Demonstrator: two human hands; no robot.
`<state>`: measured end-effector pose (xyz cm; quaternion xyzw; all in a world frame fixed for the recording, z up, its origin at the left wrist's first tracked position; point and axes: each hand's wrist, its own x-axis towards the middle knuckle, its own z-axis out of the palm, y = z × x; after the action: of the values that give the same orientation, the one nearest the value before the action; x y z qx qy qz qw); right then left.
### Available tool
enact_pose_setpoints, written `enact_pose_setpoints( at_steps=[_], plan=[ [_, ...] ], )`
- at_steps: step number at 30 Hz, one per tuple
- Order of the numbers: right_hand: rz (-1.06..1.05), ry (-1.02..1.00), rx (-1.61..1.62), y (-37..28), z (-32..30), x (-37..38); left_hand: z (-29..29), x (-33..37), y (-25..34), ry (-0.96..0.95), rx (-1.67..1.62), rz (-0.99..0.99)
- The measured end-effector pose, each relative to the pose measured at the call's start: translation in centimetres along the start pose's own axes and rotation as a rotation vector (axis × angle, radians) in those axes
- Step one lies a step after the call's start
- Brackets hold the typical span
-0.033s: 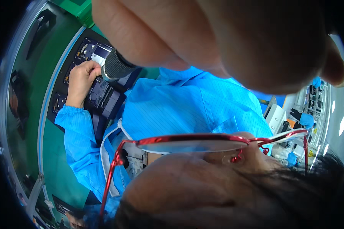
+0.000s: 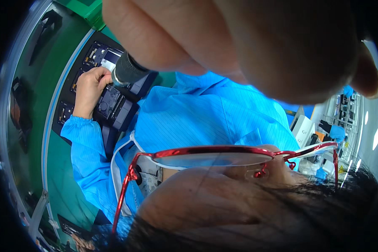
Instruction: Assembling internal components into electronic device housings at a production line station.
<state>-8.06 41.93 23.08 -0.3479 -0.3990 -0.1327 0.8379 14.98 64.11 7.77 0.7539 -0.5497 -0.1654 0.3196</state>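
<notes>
a green work surface [image 2: 65,195] spans the left of the scene, dark electronic units [image 2: 124,114] lying across its far part. over them, a person's left hand [image 2: 88,87] pinches thumb and finger together near a circuit board [image 2: 109,102] (whatever sits between the tips is hidden). nearest, the right hand [image 2: 239,40] curls large, a ribbed black cylinder [image 2: 129,71] jutting from under its fingers; whether it grips this, we cannot tell.

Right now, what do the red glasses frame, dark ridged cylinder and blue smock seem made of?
Red glasses frame: probably lacquered metal; thin, glossy. Dark ridged cylinder: possibly metal, from the shine at its end; body matte, could be plastic. Blue smock: woven fabric, finely striped, creased.
</notes>
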Motion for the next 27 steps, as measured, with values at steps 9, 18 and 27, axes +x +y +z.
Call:
enact_pose_setpoints(
  at_steps=[9,18,27],
  plan=[
    [-0.045,0.053,0.139,5.6,-4.7,4.6,-0.2,-1.5,-3.7,0.271,-0.517,-0.321],
    [-0.187,0.802,-0.09,16.9,-12.1,10.3,-2.5,-6.4,-12.9,0.496,-1.529,-0.495],
    [-0.049,0.811,-0.169,19.0,-11.2,10.5,-1.3,-5.8,-9.1,0.403,-1.703,-0.527]
  ],
)
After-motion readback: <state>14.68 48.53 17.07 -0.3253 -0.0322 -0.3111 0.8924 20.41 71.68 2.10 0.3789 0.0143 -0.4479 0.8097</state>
